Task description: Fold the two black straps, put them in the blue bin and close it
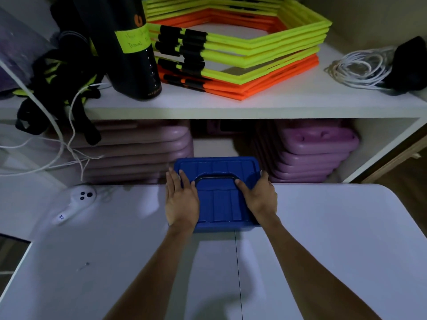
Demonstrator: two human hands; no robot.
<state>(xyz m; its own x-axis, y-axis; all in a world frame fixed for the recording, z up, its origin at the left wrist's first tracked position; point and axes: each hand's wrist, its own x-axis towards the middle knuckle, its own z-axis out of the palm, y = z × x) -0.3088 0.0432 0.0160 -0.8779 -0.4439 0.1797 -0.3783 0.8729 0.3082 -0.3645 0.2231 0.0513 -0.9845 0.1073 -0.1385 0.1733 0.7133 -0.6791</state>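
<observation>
The blue bin (218, 199) stands at the far edge of the white table (323, 239), its ribbed lid on top with a dark handle folded flat. My left hand (181, 200) lies flat on the lid's left side, fingers over the edge. My right hand (258, 197) presses on the lid's right side, thumb near the handle. The lid hides the bin's inside, so no black straps are visible there.
A white controller (75, 203) lies on the table at the left. Behind the bin a white shelf (231, 109) carries yellow and orange hexagon rings (231, 54), a black roll (131, 47), black-yellow straps (57, 88) and coiled white cable (360, 70). Purple steps (314, 151) are stacked underneath.
</observation>
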